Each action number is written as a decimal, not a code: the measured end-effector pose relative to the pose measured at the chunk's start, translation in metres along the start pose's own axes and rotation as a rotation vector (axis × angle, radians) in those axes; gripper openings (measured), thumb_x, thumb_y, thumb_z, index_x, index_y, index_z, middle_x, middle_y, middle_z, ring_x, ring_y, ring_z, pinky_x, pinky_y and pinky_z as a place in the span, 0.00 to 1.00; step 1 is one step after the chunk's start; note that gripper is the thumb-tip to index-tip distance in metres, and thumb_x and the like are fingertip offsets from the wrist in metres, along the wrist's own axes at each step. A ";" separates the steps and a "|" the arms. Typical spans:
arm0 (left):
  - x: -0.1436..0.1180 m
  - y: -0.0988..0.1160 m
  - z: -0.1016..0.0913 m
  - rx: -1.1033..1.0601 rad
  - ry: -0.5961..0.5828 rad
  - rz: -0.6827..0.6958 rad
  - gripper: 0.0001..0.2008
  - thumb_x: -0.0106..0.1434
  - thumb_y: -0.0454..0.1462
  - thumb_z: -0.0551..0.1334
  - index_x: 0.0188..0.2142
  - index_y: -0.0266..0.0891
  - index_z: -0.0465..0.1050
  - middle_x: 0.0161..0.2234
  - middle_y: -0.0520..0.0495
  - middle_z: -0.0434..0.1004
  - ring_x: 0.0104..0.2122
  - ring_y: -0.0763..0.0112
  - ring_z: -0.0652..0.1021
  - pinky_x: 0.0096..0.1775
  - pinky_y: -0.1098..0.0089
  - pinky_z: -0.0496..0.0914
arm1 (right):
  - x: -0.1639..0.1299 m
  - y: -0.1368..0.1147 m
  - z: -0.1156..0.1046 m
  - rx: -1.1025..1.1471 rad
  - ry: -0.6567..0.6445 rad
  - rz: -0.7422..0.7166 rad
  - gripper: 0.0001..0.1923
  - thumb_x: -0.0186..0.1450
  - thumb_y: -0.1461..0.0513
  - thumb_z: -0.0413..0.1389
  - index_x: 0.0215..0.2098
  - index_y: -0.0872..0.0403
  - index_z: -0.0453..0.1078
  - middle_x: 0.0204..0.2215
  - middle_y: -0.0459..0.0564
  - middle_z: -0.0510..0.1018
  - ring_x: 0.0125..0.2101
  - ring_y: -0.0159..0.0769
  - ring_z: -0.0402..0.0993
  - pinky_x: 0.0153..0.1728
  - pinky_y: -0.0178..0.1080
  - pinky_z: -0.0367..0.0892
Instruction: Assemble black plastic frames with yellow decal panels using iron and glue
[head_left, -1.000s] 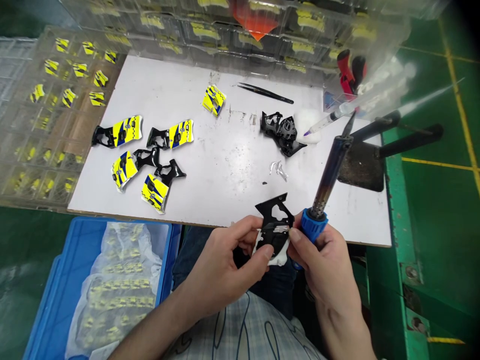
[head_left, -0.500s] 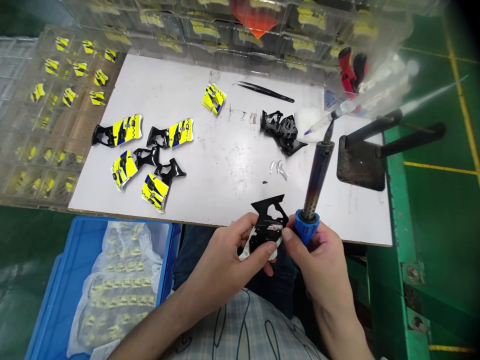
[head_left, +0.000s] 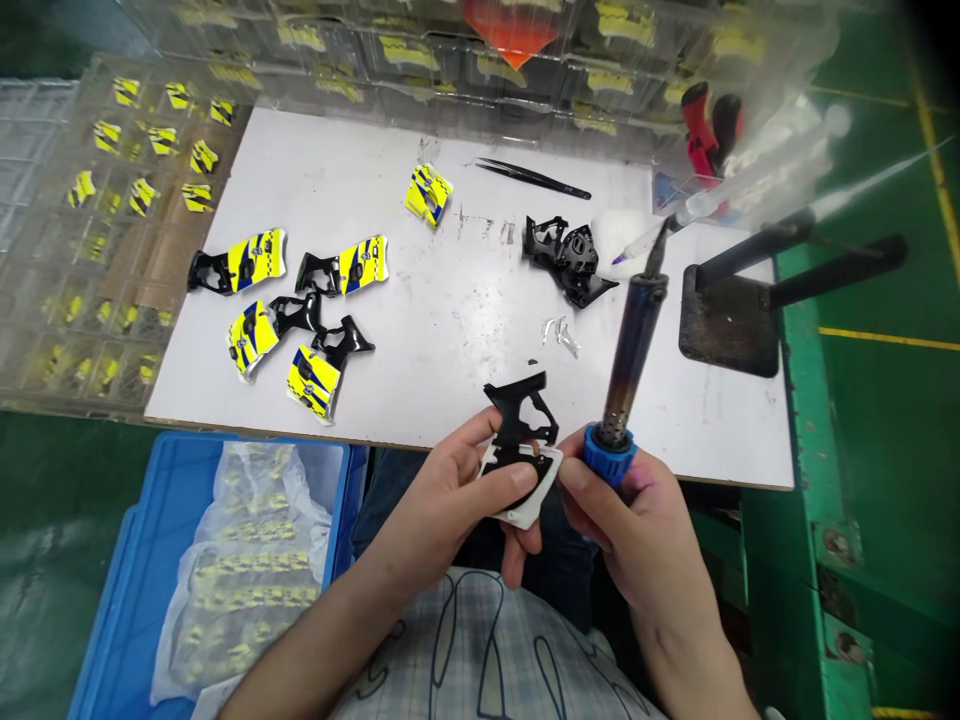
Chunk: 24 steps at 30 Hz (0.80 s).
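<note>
My left hand (head_left: 457, 495) grips a black-and-white plastic part (head_left: 520, 425), thumb across its face; its black frame end points up over the board's front edge. Just right of it, my right hand (head_left: 630, 520) is closed round the blue collar of a soldering iron (head_left: 630, 360). The iron's metal tip points up and away, toward the back. Right fingertips are close by the part's white edge; whether they touch it I cannot tell. Ahead on the white board lie a black plastic assembly (head_left: 568, 262) and small silvery slivers (head_left: 561, 335).
Several yellow-and-black panels (head_left: 311, 380) lie on the board's left, with a yellow piece (head_left: 428, 195) and tweezers (head_left: 534, 177) at the back. An iron stand (head_left: 731, 325) and syringe (head_left: 667, 228) are at right. Clear trays (head_left: 112, 250) and a blue bin (head_left: 120, 600) flank the left.
The part in my left hand has shifted slightly left and turned, showing more of its white piece. My right fingers have come off its black edge. The soldering iron stays in my right hand.
</note>
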<state>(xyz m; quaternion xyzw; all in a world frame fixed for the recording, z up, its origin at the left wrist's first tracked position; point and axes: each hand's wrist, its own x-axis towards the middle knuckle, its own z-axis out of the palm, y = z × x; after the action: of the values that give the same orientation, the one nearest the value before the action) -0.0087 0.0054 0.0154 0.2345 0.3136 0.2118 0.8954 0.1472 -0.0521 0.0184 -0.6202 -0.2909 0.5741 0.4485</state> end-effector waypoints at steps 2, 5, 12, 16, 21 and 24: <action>0.000 0.002 -0.002 -0.102 -0.040 -0.049 0.13 0.65 0.41 0.65 0.45 0.39 0.66 0.20 0.55 0.76 0.11 0.79 0.69 0.16 0.80 0.62 | 0.000 0.001 -0.001 0.038 -0.014 0.016 0.14 0.65 0.51 0.64 0.33 0.52 0.75 0.18 0.40 0.62 0.17 0.26 0.52 0.17 0.29 0.54; 0.000 0.002 -0.003 -0.175 -0.064 -0.103 0.09 0.65 0.39 0.63 0.42 0.39 0.66 0.19 0.55 0.75 0.10 0.82 0.66 0.17 0.81 0.61 | 0.001 0.000 0.000 0.055 0.021 -0.011 0.14 0.64 0.50 0.65 0.31 0.53 0.76 0.19 0.41 0.62 0.18 0.26 0.52 0.15 0.29 0.52; -0.002 -0.001 -0.003 -0.185 -0.099 -0.129 0.09 0.66 0.39 0.63 0.43 0.39 0.67 0.18 0.55 0.75 0.11 0.82 0.68 0.18 0.80 0.60 | -0.003 -0.002 -0.001 0.059 0.044 -0.014 0.12 0.64 0.51 0.66 0.32 0.51 0.77 0.19 0.40 0.63 0.18 0.24 0.51 0.16 0.28 0.51; 0.000 -0.002 -0.004 -0.166 -0.104 -0.138 0.11 0.65 0.40 0.64 0.43 0.40 0.66 0.19 0.54 0.77 0.10 0.79 0.68 0.15 0.81 0.60 | -0.007 0.002 -0.005 0.031 0.023 -0.011 0.12 0.66 0.52 0.65 0.32 0.50 0.76 0.20 0.40 0.66 0.19 0.24 0.52 0.18 0.27 0.53; 0.004 -0.008 -0.006 -0.110 -0.108 -0.105 0.11 0.66 0.41 0.64 0.41 0.39 0.65 0.20 0.54 0.77 0.11 0.79 0.69 0.15 0.81 0.63 | -0.007 0.004 -0.007 -0.061 0.034 -0.019 0.12 0.66 0.52 0.64 0.31 0.50 0.75 0.20 0.40 0.68 0.18 0.24 0.56 0.18 0.28 0.53; 0.003 -0.008 -0.006 0.065 -0.012 -0.012 0.10 0.67 0.40 0.64 0.41 0.38 0.66 0.21 0.55 0.77 0.13 0.79 0.72 0.18 0.81 0.65 | -0.004 0.001 -0.016 -0.194 0.040 -0.049 0.11 0.67 0.53 0.63 0.32 0.50 0.75 0.20 0.40 0.69 0.20 0.26 0.61 0.20 0.29 0.56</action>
<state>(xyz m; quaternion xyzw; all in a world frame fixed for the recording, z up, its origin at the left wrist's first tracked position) -0.0086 0.0022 0.0050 0.2627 0.3164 0.1949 0.8904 0.1622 -0.0603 0.0182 -0.6648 -0.3512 0.5196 0.4059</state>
